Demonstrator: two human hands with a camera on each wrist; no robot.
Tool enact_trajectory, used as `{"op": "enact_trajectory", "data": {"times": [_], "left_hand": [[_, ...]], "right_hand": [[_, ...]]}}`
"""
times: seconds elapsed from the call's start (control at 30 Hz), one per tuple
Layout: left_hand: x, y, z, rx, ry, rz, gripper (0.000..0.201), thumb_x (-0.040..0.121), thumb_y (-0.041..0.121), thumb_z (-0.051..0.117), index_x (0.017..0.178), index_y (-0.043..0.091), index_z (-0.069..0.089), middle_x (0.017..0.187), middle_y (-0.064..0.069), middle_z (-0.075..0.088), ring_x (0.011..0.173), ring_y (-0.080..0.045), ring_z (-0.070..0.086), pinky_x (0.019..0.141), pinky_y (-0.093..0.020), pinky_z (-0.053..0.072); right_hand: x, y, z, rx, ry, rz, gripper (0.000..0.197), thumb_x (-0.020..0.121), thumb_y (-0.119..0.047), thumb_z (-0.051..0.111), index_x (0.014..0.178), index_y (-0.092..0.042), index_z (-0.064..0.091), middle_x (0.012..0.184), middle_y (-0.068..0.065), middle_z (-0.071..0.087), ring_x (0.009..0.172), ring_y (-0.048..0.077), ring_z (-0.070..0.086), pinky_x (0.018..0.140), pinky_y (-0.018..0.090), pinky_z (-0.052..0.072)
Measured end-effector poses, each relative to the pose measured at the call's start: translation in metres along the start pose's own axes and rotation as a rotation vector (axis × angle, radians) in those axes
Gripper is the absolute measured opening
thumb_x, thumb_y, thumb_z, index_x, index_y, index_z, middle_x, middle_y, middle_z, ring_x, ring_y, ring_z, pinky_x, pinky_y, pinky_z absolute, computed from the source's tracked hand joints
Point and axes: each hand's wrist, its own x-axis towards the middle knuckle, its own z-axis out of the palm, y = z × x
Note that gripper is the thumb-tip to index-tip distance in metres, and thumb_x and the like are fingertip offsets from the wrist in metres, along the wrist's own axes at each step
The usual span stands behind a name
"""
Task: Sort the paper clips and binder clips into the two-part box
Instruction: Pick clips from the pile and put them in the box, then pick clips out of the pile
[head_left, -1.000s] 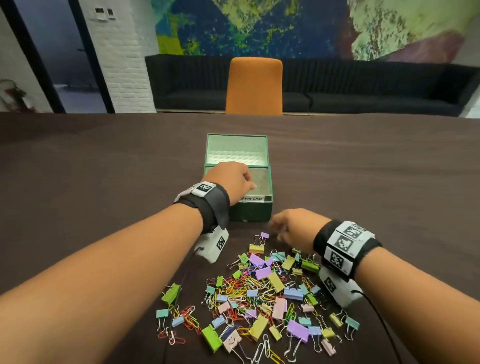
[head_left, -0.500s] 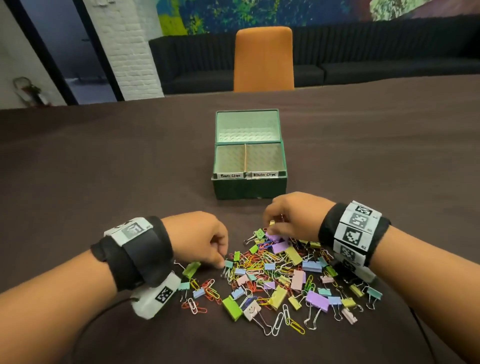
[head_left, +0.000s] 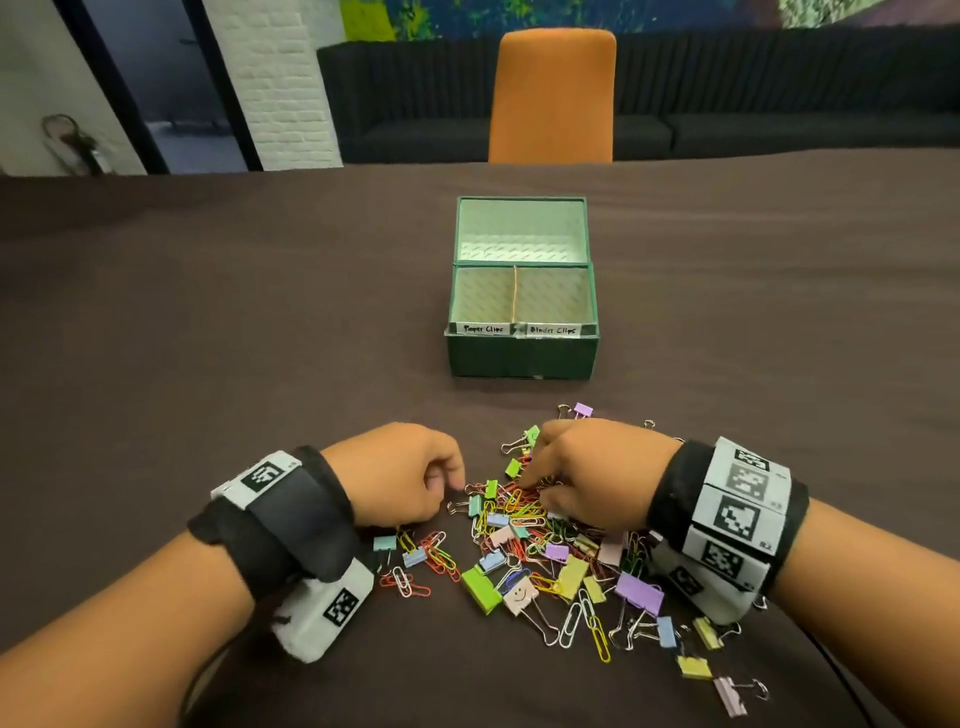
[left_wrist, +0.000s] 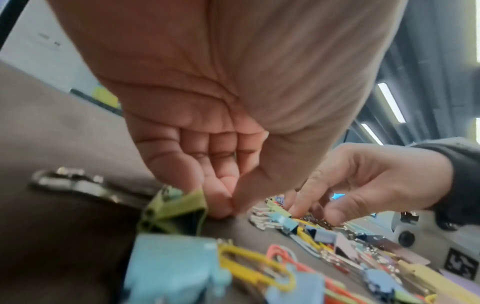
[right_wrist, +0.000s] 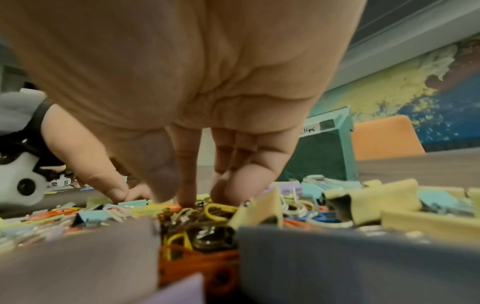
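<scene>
The green two-part box (head_left: 522, 358) stands open in mid-table, with "Paper Clips" labelled on the left part and "Binder Clips" on the right; both look bare. In front of it lies a mixed pile of coloured paper clips and binder clips (head_left: 550, 545). My left hand (head_left: 452, 480) is at the pile's left edge. Its thumb and fingertips (left_wrist: 231, 203) are pinched together on the cloth beside a green binder clip (left_wrist: 176, 209); what they pinch is hidden. My right hand (head_left: 535, 483) is over the pile's far middle, its index fingertip (right_wrist: 185, 200) pressing down on paper clips, thumb apart.
The box lid (head_left: 519, 228) leans back behind the box. A brown cloth (head_left: 208, 338) covers the table. An orange chair (head_left: 553, 98) and a black sofa (head_left: 779, 104) stand beyond the far edge. Loose clips (head_left: 696, 667) trail toward my right forearm.
My left hand has come back from the box to the pile's left edge and pinched its fingers together. My right hand has shifted slightly into the middle of the pile.
</scene>
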Motion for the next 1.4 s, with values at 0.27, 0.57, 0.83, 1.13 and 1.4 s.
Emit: {"op": "enact_trajectory", "data": {"times": [0.27,0.57,0.83,1.13,1.4], "left_hand": [[0.0,0.02,0.003,0.164,0.027,0.206,0.027,0.094,0.036,0.06,0.12,0.037,0.062,0.109,0.012,0.057,0.092,-0.004,0.056,0.088,-0.029,0.047],[0.011,0.056,0.013,0.571,-0.004,0.197,0.041,0.101,0.046,0.041,0.136,0.027,0.052,0.122,-0.001,0.052,0.111,-0.024,0.047,0.087,-0.041,0.047],[0.001,0.052,0.006,0.577,0.029,0.131,0.033,0.1,0.042,0.044,0.121,0.028,0.065,0.12,0.002,0.054,0.108,-0.022,0.046,0.086,-0.037,0.044],[0.014,0.057,0.014,0.557,0.029,0.173,0.032,0.098,0.042,0.047,0.123,0.028,0.063,0.111,0.0,0.06,0.104,-0.023,0.048,0.08,-0.038,0.045],[0.012,0.042,0.004,0.316,0.12,0.19,0.021,0.094,0.033,0.049,0.1,0.027,0.068,0.095,0.007,0.066,0.094,-0.016,0.052,0.082,-0.036,0.05]], "right_hand": [[0.001,-0.003,-0.003,-0.042,-0.057,0.01,0.044,0.094,-0.035,0.06,0.137,-0.042,0.052,0.122,-0.003,0.052,0.11,0.018,0.054,0.091,0.033,0.048],[-0.004,-0.001,0.001,-0.026,0.027,0.067,0.041,0.087,-0.035,0.069,0.126,-0.032,0.057,0.116,-0.006,0.057,0.102,0.018,0.058,0.087,0.034,0.052],[-0.004,0.004,0.004,-0.109,0.034,0.114,0.041,0.084,-0.059,0.062,0.11,-0.028,0.064,0.104,-0.003,0.064,0.089,0.02,0.062,0.078,0.036,0.055],[-0.001,0.003,0.004,-0.09,-0.011,-0.008,0.033,0.094,-0.032,0.06,0.127,-0.035,0.064,0.116,-0.007,0.068,0.101,0.018,0.063,0.082,0.028,0.049],[-0.005,0.014,0.0,0.08,0.202,-0.018,0.02,0.088,-0.022,0.059,0.102,-0.03,0.069,0.084,-0.01,0.068,0.076,0.01,0.061,0.074,0.025,0.052]]}}
